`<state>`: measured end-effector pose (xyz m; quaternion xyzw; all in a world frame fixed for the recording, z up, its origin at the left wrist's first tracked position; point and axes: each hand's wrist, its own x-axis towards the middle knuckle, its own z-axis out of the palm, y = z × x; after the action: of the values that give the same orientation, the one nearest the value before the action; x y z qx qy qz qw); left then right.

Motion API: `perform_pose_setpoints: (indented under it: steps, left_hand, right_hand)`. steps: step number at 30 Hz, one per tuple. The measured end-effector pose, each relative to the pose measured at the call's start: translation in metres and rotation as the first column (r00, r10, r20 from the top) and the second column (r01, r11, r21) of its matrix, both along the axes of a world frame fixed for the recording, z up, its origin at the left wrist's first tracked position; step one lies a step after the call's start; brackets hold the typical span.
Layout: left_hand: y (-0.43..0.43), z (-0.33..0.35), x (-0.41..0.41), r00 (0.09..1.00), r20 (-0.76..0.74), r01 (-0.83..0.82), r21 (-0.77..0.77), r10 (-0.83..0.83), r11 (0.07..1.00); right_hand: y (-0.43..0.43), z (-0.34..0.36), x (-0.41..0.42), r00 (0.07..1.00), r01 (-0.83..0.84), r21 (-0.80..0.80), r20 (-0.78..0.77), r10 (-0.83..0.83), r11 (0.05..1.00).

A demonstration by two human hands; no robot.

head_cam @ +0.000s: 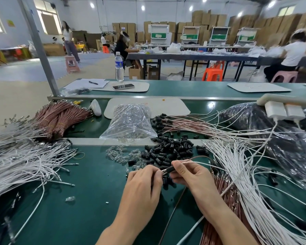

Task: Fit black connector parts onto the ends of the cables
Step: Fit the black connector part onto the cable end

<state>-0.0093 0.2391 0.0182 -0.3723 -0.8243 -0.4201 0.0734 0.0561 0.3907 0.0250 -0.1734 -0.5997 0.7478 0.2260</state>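
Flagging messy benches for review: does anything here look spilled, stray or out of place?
Mostly normal clutter. A clear plastic bag lies on its side, with loose clear parts scattered in front of it. One clear part and a tiny white bit lie stray on the green mat, apart from the piles.

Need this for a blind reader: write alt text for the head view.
Left hand and right hand pinch a black connector part on a cable end above a green table. Black connectors lie beyond, white cables on both sides.
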Motion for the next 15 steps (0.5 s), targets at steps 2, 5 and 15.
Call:
perform_pose_setpoints:
  steps: [2,5,15]
  left_hand:
    - [0.0005,0.0007,-0.0002,0.999,0.049,0.014,-0.006,-0.014,1.000]
    - [0.0000,0.0009,-0.0002,0.993,0.114,0.020,-0.015,-0.019,1.000]
    - [0.0009,-0.0029,-0.0019,0.980,0.200,0.011,0.005,-0.012,1.000]
  right_hand:
    - [-0.0013,0.0016,0.0002,0.999,-0.037,-0.033,-0.003,0.037,0.999]
    - [-0.0035,0.0028,0.0010,0.992,-0.128,-0.047,-0.015,0.128,0.991]
    - [-0.0028,-0.0038,-0.0010,0.984,-0.176,-0.083,-0.016,0.175,0.981]
